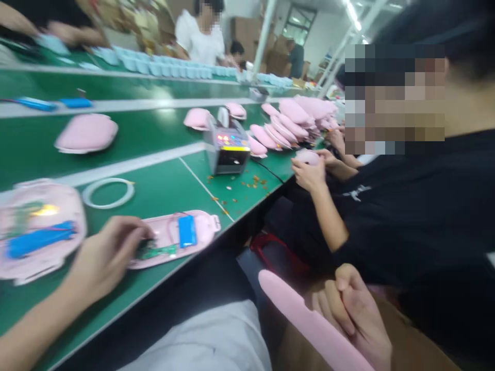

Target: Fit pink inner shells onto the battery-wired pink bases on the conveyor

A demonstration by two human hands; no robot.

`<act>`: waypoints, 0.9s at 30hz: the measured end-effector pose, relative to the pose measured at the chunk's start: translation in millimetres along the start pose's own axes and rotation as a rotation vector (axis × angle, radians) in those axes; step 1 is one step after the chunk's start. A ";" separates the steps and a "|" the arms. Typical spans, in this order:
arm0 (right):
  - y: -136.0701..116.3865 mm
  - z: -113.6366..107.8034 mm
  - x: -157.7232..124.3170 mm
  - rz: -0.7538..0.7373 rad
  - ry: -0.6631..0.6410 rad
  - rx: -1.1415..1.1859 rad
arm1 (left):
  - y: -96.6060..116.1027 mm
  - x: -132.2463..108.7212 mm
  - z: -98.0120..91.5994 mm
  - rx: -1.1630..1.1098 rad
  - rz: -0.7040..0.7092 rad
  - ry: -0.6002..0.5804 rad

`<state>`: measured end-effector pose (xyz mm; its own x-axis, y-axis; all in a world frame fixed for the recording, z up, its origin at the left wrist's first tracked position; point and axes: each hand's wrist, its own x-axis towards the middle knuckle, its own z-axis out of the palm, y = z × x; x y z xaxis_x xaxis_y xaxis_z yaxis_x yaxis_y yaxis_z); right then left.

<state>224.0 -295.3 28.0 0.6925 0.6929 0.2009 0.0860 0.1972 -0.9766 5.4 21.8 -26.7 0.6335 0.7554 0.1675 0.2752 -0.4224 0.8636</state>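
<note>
On the green bench (pixel 154 178) in front of me, my left hand (pixel 104 255) is at a pink plastic case (pixel 203 229). My fingers (pixel 133 232) bend in close by the small green circuit board (pixel 152 251) at its end, but I cannot tell if they grip it. A blue battery (pixel 187 231) lies in the case. My right hand (pixel 350 314) is shut around a long pink bar (pixel 301 314), below the bench edge. The case looks light and stiff, so its rim seems best to hold. The thin wires (pixel 170 229) look easy to break.
</note>
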 end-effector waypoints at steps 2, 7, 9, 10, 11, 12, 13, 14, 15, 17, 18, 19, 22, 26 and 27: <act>-0.9 37.3 39.9 -0.047 -0.136 0.136 | -2.0 0.1 -3.8 0.097 -0.048 0.108; 2.5 132.1 145.9 -0.421 -0.918 -0.220 | 0.6 0.1 -9.4 -0.056 -0.105 0.094; 19.2 156.2 173.5 -0.497 -1.153 -0.440 | 2.6 -1.1 -10.1 -0.117 -0.123 0.093; 30.2 161.7 182.4 -0.501 -1.201 -0.509 | 3.6 -2.0 -10.0 -0.139 -0.130 0.109; 41.7 162.7 188.4 -0.498 -1.216 -0.552 | 4.7 -2.9 -9.4 -0.155 -0.137 0.131; 52.5 159.7 192.2 -0.501 -1.193 -0.568 | 5.7 -3.8 -8.5 -0.168 -0.145 0.154; 61.7 154.1 194.4 -0.515 -1.124 -0.566 | 6.6 -4.5 -7.4 -0.180 -0.154 0.174; 68.8 147.6 196.0 -0.529 -1.001 -0.566 | 7.3 -5.1 -6.1 -0.190 -0.161 0.190; 73.7 141.9 197.6 -0.532 -0.852 -0.581 | 7.8 -5.4 -4.8 -0.197 -0.166 0.200; 78.4 138.2 202.7 -0.436 -0.546 -0.722 | 8.1 -5.6 -2.6 -0.199 -0.172 0.215; 79.4 141.2 206.6 -0.327 -0.457 -0.838 | 8.0 -5.4 -1.9 -0.197 -0.171 0.221; 80.3 146.9 211.2 -0.197 -0.440 -0.949 | 7.8 -5.1 -1.3 -0.195 -0.168 0.228; 83.2 169.4 227.1 0.186 -0.691 -0.932 | 7.1 -4.1 -0.8 -0.207 -0.159 0.250; 81.8 181.6 242.8 0.388 -0.887 -0.562 | 4.9 -3.6 -0.2 -0.275 -0.186 0.252; 79.8 181.1 245.1 0.387 -0.860 -0.521 | 4.3 -3.6 0.1 -0.293 -0.198 0.246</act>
<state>270.8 15.8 13.3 0.0202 0.9402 -0.3401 0.4045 -0.3187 -0.8572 4.4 17.2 -23.6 0.3878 0.9196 0.0631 0.1343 -0.1241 0.9831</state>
